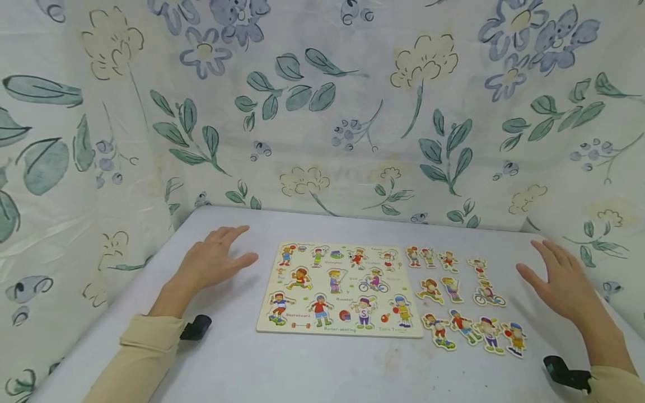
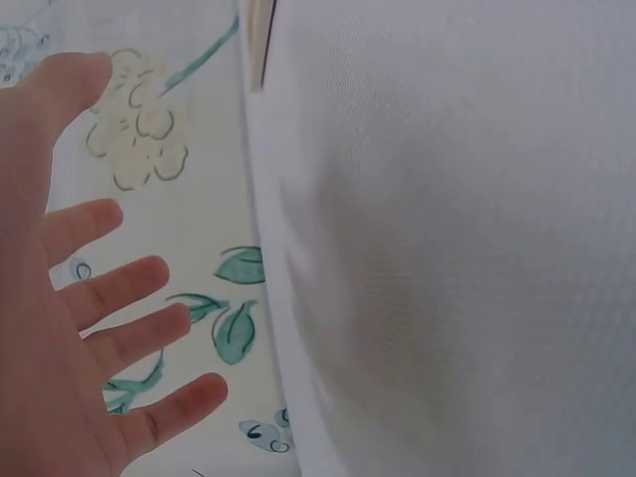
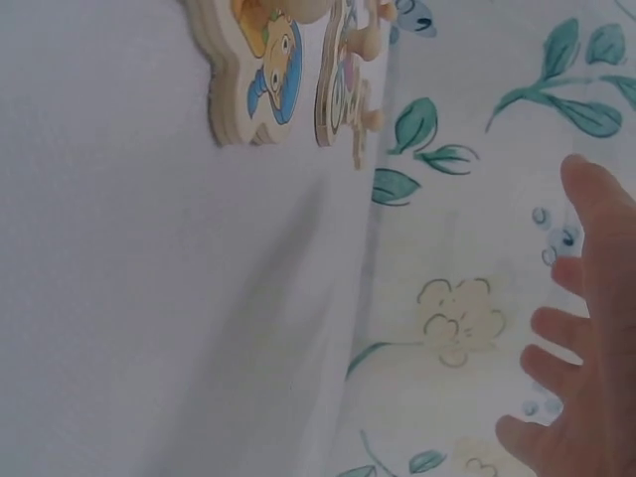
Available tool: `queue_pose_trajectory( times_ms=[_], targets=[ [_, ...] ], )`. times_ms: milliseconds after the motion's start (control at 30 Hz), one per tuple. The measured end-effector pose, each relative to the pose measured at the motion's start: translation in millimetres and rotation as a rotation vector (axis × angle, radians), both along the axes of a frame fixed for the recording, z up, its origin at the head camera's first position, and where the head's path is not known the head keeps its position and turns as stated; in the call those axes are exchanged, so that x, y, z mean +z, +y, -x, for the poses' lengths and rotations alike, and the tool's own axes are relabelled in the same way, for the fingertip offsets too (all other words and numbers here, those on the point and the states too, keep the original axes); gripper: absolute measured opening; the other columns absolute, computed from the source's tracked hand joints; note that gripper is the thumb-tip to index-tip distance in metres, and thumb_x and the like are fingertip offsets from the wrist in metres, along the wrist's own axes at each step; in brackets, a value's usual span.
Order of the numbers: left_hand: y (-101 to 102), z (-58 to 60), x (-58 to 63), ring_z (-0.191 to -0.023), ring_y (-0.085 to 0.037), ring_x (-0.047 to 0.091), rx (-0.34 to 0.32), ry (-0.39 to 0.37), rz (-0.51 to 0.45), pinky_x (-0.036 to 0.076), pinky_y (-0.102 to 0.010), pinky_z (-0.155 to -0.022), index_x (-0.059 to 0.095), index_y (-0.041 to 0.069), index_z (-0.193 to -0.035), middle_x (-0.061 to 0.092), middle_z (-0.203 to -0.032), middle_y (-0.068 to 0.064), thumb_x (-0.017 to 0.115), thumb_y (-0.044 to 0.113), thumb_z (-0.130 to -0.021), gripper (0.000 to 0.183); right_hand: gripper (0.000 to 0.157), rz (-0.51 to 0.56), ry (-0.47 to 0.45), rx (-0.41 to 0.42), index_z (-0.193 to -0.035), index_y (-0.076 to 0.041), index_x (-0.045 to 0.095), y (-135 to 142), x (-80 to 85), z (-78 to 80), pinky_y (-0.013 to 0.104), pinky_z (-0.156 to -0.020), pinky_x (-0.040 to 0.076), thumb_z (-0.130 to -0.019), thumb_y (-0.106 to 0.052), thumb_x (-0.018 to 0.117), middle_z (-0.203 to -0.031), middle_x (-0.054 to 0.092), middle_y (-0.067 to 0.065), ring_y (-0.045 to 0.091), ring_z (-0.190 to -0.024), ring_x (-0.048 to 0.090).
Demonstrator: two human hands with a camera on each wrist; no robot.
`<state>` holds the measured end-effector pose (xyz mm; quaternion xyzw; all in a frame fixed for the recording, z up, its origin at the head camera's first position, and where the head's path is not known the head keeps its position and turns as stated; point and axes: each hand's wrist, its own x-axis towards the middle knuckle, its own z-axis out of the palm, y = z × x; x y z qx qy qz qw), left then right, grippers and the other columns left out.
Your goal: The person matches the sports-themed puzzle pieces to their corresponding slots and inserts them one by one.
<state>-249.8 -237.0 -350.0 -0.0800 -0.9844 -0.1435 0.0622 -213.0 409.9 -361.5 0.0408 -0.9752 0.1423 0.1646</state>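
Note:
A wooden puzzle board (image 1: 312, 305) printed with sports figures lies flat on the white table. To its right, several loose puzzle pieces shaped like children at sports lie in three rough rows, among them a cyclist piece (image 1: 489, 295) and a skateboarder piece (image 1: 439, 331). My left hand (image 1: 214, 257) hovers left of the board, fingers spread, holding nothing. On the other side my right hand (image 1: 559, 280) is held beside the pieces, its fingers apart and nothing in them. Wooden knobs stand up from pieces in the right wrist view, one a blue-haired figure (image 3: 283, 84).
A floral cloth (image 1: 353, 112) hangs behind and at the sides of the table (image 1: 322, 369). Black wrist cameras sit by the left cuff (image 1: 196, 327) and the right cuff (image 1: 566, 374). Small dark specks dot the table front.

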Motion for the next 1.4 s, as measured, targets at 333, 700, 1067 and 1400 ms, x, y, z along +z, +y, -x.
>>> queue_pose_trajectory(
  times_ms=[333, 700, 1067, 1400],
  targets=[
    [6, -0.1, -3.8, -0.135, -0.046, 0.037, -0.024, -0.037, -0.002, 0.032, -0.07, -0.103, 0.046, 0.012, -0.147, 0.04, -0.15, -0.024, 0.059, 0.058, -0.09, 0.074, 0.076, 0.023, -0.083, 0.015, -0.15, 0.006, 0.023, -1, 3.9, 1.3, 0.078, -0.097, 0.023, -0.102, -0.046, 0.048, -0.145, 0.024, 0.041, 0.06, -0.133, 0.018],
    [15, -2.3, -3.6, -0.136, -0.047, 0.038, -0.1, -0.144, -0.006, 0.036, -0.068, -0.102, 0.047, 0.014, -0.147, 0.04, -0.151, -0.023, 0.062, 0.057, -0.089, 0.074, 0.065, 0.013, -0.087, 0.027, -0.139, 0.008, 0.042, -7, 3.5, 2.1, 0.077, -0.093, 0.029, -0.101, -0.045, 0.05, -0.138, 0.034, 0.041, 0.059, -0.127, 0.026],
    [24, -3.6, -8.5, -0.14, -0.045, 0.034, -0.166, -0.233, -0.042, 0.033, -0.065, -0.107, 0.046, 0.014, -0.148, 0.038, -0.154, -0.02, 0.069, 0.055, -0.085, 0.078, 0.061, -0.011, -0.135, 0.031, -0.135, 0.007, 0.048, -12, 6.5, 1.8, 0.077, -0.094, 0.03, -0.101, -0.045, 0.051, -0.137, 0.037, 0.041, 0.059, -0.125, 0.03],
    [36, -4.3, -15.6, -0.138, -0.042, 0.038, -0.171, -0.233, 0.052, 0.026, -0.072, -0.106, 0.05, 0.013, -0.145, 0.047, -0.148, -0.018, 0.073, 0.057, -0.079, 0.082, 0.063, -0.021, -0.181, 0.039, -0.136, 0.007, 0.047, -16, 7.1, 3.6, 0.077, -0.095, 0.03, -0.101, -0.045, 0.051, -0.137, 0.037, 0.041, 0.06, -0.125, 0.031]
  ],
)
